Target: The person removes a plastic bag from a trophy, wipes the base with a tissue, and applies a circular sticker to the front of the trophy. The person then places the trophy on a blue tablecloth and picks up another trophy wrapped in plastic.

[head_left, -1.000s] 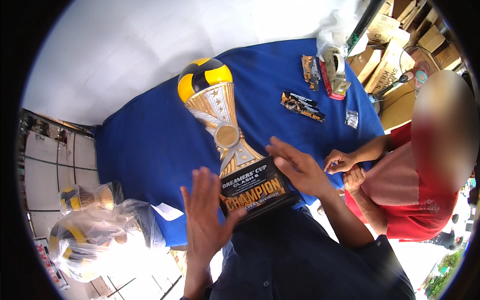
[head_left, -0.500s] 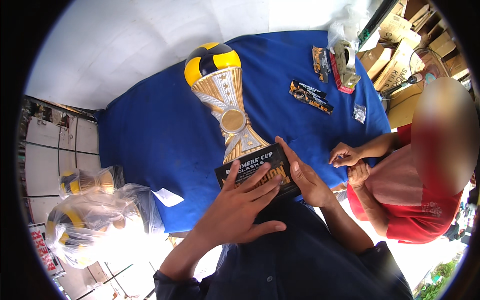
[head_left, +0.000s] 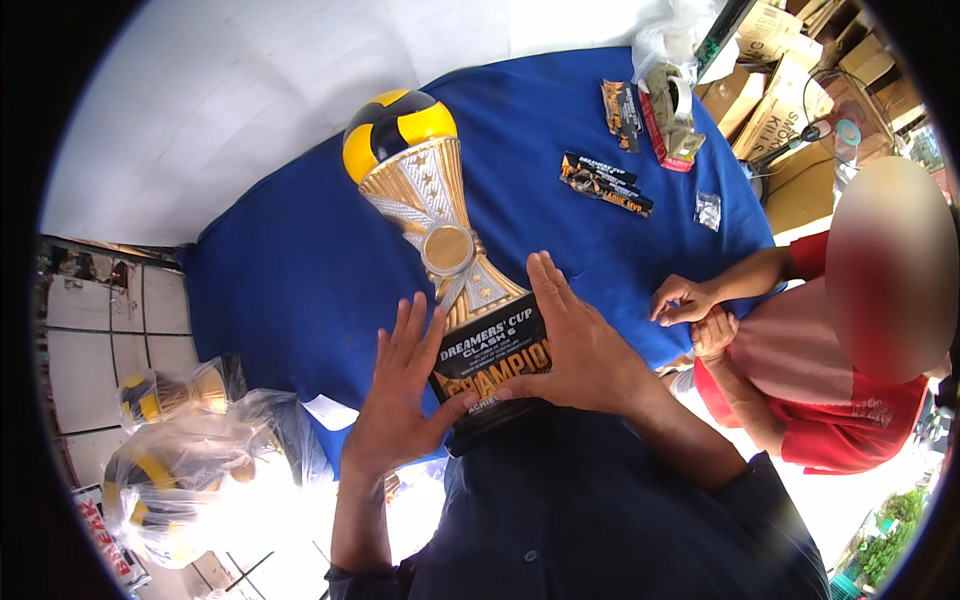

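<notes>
A gold and silver trophy (head_left: 447, 250) with a yellow and black ball (head_left: 400, 130) on top lies on the blue cloth, its black base (head_left: 495, 345) toward me. A printed black and orange label covers the base's face. My left hand (head_left: 400, 395) is open at the base's left edge, fingers spread, thumb on the label's lower part. From the right, my right hand (head_left: 590, 355) lies open over the base's edge, fingers stretched out, thumb across the label. Both hands touch the base; part of the label is hidden under them.
Several printed label strips (head_left: 605, 185), a tape roll (head_left: 682, 97) and a small clear packet (head_left: 708, 210) lie on the blue cloth (head_left: 290, 250). A person in a red shirt (head_left: 770, 360) sits at the right. Plastic-wrapped trophies (head_left: 170, 460) stand at the lower left; cardboard boxes (head_left: 790, 100) behind right.
My left hand has moved left off the label's middle to the base's edge. My right hand has come further over the label. The trophy appears slightly more to the left.
</notes>
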Motion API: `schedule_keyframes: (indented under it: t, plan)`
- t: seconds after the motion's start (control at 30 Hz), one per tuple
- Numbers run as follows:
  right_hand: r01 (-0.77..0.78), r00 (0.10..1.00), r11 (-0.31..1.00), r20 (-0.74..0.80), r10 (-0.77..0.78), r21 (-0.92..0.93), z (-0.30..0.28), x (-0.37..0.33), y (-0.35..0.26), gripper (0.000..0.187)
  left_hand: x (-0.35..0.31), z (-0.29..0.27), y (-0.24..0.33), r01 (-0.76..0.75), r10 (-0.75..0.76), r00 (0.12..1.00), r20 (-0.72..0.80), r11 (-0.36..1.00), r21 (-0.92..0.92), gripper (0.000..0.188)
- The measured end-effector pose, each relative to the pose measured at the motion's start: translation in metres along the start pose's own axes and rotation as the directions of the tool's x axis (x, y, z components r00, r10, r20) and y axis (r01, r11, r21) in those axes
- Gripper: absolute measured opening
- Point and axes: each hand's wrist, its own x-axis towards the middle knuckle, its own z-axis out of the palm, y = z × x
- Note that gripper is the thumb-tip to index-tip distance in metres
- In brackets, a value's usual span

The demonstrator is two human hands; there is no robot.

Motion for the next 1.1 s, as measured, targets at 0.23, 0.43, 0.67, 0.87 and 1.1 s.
schedule_keyframes:
  t: [0.23,0.43,0.67,0.87,1.1]
  plan:
    - [-0.169,0.985,0.984,0.009,0.17,-0.052,-0.051,-0.016,0.03,0.139,-0.003,0.012,-0.007,0.112,-0.132,0.99,-0.047,0.949,-0.293,0.111]
    - [0.05,0.998,0.991,-0.055,-0.044,0.126,-0.07,-0.009,0.039,0.116,-0.02,0.028,-0.013,0.03,-0.304,0.909,-0.284,0.729,-0.684,0.084]
    - [0.145,0.97,0.978,0.175,-0.171,0.15,-0.046,0.017,0.027,0.091,-0.039,0.036,-0.008,0.03,-0.218,0.951,-0.219,0.769,-0.638,0.068]
    - [0.083,0.991,0.984,0.089,-0.098,0.159,-0.047,0.054,0.029,0.032,-0.027,0.029,0.0,-0.024,-0.214,0.94,-0.266,0.736,-0.677,0.07]
    - [0.057,0.998,0.978,0.018,-0.062,0.199,-0.046,0.053,0.022,0.023,-0.012,0.021,0.007,0.141,-0.332,0.902,-0.277,0.832,-0.537,0.063]
